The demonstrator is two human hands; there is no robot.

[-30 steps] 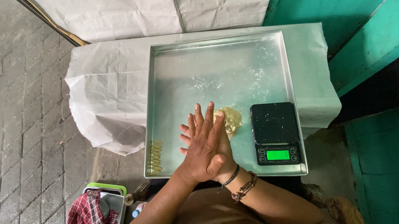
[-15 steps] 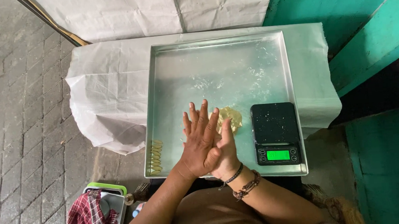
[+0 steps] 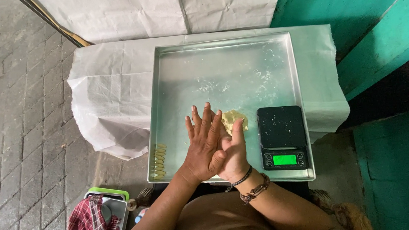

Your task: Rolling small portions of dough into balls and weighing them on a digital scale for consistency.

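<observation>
My left hand (image 3: 205,145) lies flat on top of my right hand (image 3: 236,156), palm against palm, fingers straight and spread. They hover over the near part of a shiny metal tray (image 3: 220,66). Whatever may be between the palms is hidden. Just beyond the fingertips a lump of yellow dough (image 3: 236,118) rests on the tray. My right wrist wears beaded bracelets.
A black digital scale (image 3: 282,134) with a green display sits in the tray's near right corner. Several small shaped dough pieces (image 3: 159,160) line its near left edge. The tray rests on a table under white sheeting (image 3: 109,97). A box holding red checked cloth (image 3: 95,223) stands below left; a green wall (image 3: 379,33) is at right.
My left hand has slid a little to the left and toward me across my right palm. The dough lump shows more. Tray and scale have not moved.
</observation>
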